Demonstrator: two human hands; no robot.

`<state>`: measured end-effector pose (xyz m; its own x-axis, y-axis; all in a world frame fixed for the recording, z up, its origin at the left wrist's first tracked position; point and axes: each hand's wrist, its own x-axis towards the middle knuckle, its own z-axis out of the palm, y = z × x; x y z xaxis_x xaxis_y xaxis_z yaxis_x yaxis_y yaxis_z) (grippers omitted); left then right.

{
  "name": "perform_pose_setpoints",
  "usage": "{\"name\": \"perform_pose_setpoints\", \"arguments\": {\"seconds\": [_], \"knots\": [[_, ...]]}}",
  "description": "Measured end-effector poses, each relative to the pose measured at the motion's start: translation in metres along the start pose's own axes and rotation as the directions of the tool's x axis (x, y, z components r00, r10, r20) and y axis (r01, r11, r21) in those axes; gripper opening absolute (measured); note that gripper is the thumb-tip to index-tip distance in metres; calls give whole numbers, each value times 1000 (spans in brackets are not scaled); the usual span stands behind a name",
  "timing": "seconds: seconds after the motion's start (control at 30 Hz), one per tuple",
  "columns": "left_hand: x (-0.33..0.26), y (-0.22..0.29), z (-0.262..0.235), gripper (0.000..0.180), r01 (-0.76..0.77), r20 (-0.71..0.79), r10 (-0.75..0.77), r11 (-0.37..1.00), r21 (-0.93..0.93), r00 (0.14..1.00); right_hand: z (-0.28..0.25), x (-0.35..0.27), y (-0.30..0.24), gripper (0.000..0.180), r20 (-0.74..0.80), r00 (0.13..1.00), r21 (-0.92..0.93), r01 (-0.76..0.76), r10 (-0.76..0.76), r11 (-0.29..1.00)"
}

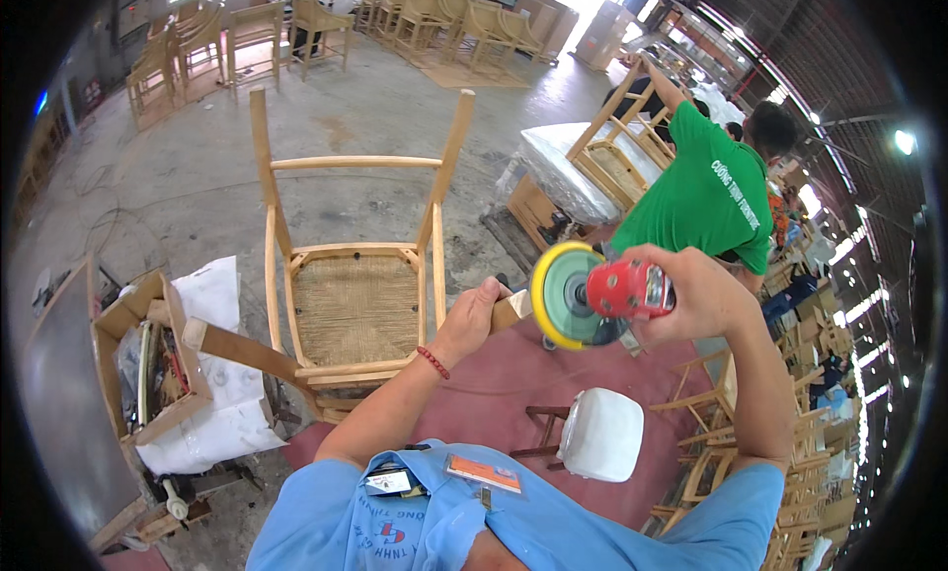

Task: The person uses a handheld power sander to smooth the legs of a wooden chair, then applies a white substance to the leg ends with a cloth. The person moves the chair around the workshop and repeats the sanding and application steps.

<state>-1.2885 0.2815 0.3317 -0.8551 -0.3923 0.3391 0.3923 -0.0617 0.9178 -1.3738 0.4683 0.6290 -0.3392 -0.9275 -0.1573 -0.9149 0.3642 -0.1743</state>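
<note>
A wooden chair frame [355,164] with a woven seat [354,309] stands in front of me, its legs pointing up and toward me. My left hand [468,322] is closed around the near right leg [511,312], close to its end. In my right hand [696,289] is a red handheld power sander [617,287] with a yellow-rimmed round pad [565,296]. The pad faces left, right at the leg end; I cannot tell whether it touches. The near left leg [247,352] sticks out toward me on the other side.
At left, a cardboard box [188,398] of tools sits on white sheeting. A white-cushioned stool [600,435] stands on the red floor covering [484,393]. On the right, a person in a green shirt [706,191] handles another chair [612,166] on a wrapped table [553,181]. More chairs [425,18] line the back.
</note>
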Motion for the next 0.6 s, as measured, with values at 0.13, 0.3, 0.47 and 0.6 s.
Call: {"name": "perform_pose_setpoints", "arguments": {"seconds": [0.13, 0.3, 0.47, 0.6], "knots": [[-1, 0, -4, 67, -17, 45, 18, 1000, -21, 999, -1, 7, -47, 64, 149, 989, -112, -2, 19, 994], [-1, 0, -1, 60, -62, 8, 62, 998, 11, 998, -7, 35, -91, 59, 237, 959, -289, -85, 157, 954], [2, -6, 3, 50, -145, -87, 145, 989, -4, 986, -18, 75, -91, 57, 95, 979, -340, -140, 182, 930], [2, -7, 2, 47, -87, -59, 89, 996, 25, 994, -30, 82, -86, 59, 33, 969, -230, -232, 246, 945]]}}
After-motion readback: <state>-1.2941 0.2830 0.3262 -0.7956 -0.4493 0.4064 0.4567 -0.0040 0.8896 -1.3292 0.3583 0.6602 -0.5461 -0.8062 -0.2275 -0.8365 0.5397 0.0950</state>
